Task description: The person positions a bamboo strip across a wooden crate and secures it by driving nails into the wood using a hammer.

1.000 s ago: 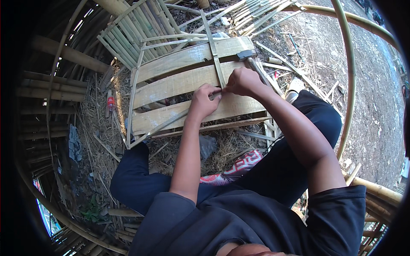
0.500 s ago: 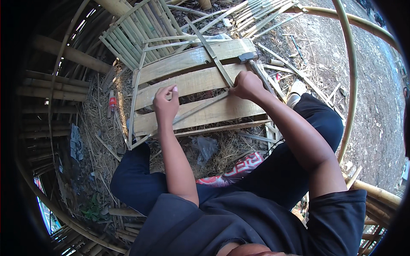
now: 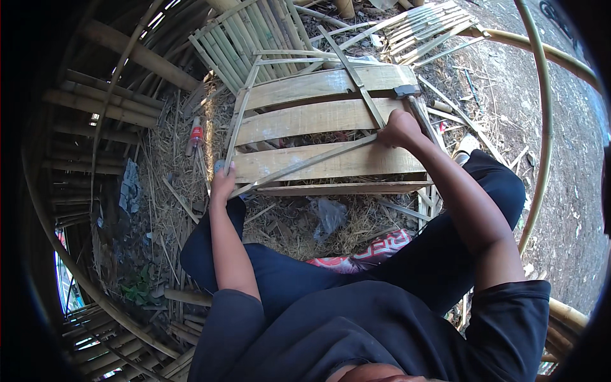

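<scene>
My right hand (image 3: 401,130) is closed in a fist around the right corner of a frame of thin bamboo strips (image 3: 312,158), where two strips meet. At the frame's near left corner, my left hand (image 3: 222,183) grips the strips with its thumb up along them. The frame lies across a low bench of pale wooden planks (image 3: 305,123) with gaps between them. Just beyond my right hand rests a hammer (image 3: 406,91), its head on the bench and its handle running along the right end.
Bamboo slat panels (image 3: 258,41) lean past the bench's far side, with another slatted piece (image 3: 429,28) at far right. A red-labelled bottle (image 3: 196,132) stands left. Clear plastic (image 3: 329,218) and a printed sack (image 3: 366,253) lie before me. Bamboo poles (image 3: 541,127) curve around.
My left hand has come down and left from above the planks, and has taken hold of the frame's near corner. The right hand keeps its grip. The whole view has shifted.
</scene>
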